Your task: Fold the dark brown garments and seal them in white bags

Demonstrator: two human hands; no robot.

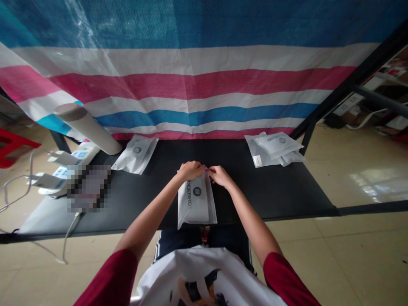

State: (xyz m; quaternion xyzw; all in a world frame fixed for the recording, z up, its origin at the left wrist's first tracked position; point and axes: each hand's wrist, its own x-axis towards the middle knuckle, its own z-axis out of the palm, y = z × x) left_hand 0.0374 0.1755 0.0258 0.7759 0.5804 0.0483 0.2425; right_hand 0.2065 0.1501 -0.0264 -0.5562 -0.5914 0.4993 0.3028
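Note:
A frosted white plastic bag [199, 208] with dark printed lettering and a round logo lies at the front middle of the black table. My left hand [191, 170] is closed over the bag's far edge, its fingers curled at the rim. At the far right corner, the fingertips of my right hand [219, 175] are pinched together on the same edge. The two hands nearly meet there. What the bag contains cannot be made out.
Another frosted bag [137, 155] lies at the back left, beside a white bottle [92, 129]. A white power strip [78, 159] with plugged-in chargers and a blurred-out phone [89, 189] are farther left. Several bags [276, 146] overlap at the back right. A striped sheet [191, 85] hangs behind the table [274, 191].

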